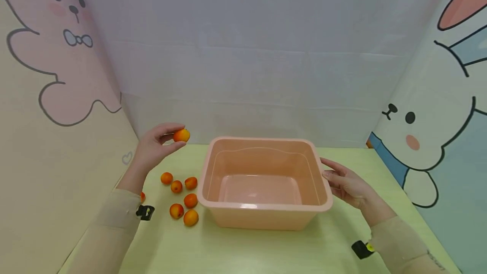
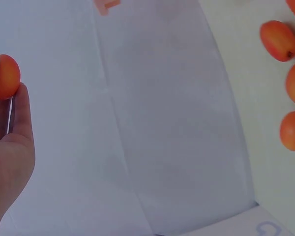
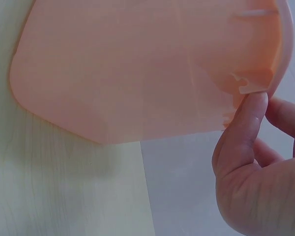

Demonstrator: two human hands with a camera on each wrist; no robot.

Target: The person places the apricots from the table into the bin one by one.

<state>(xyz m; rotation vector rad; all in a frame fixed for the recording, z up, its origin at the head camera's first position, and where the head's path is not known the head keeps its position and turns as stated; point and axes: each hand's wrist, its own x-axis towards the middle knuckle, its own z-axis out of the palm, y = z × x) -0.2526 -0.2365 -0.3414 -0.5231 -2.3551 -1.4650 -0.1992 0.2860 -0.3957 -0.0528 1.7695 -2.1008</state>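
Note:
In the head view my left hand (image 1: 155,146) is raised at the left of the basin. It pinches a small, round orange-red fruit (image 1: 181,135) between thumb and fingertips. The left wrist view shows the same fruit (image 2: 6,77) at the left edge, with the fingers behind it. A pink plastic basin (image 1: 262,218) stands upright on the table with nothing inside. My right hand (image 1: 348,184) grips the basin's right rim. In the right wrist view the thumb (image 3: 253,115) is against the basin wall (image 3: 113,73) just under the rim, and other fingers reach behind it.
Several similar fruits (image 1: 190,201) lie loose on the pale green table (image 1: 243,248) left of the basin. One more fruit (image 1: 142,197) is partly hidden by the left forearm. A white backdrop (image 1: 266,75) rises behind, and cartoon-printed panels (image 1: 430,147) stand at both sides.

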